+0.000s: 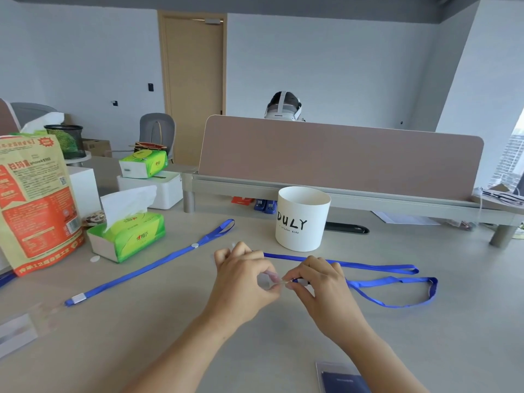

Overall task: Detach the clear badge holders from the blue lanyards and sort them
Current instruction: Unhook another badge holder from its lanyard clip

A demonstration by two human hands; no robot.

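Pinched in the curled fingers of the left hand [243, 276] is a small clear plastic strap [265, 281], while the end of a looped blue fabric lanyard [397, 296] is gripped by the right hand [321, 279]; its loops are spread rightward on the grey desk [170, 336]. 1 straight blue lanyard [147, 268] is laid leftward.

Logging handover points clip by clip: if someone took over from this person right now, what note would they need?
Left hand: pinches a clear piece at the lanyard's clip.
Right hand: grips the clip end of the looped lanyard, which trails to the right on the desk.
Done, it seems: the straight lanyard lies at left with a bare clip; a clear holder with a dark card lies at the near edge.
Left: pull this pair apart and sort both. The far strap behind the hands may be another lanyard; cannot tell.
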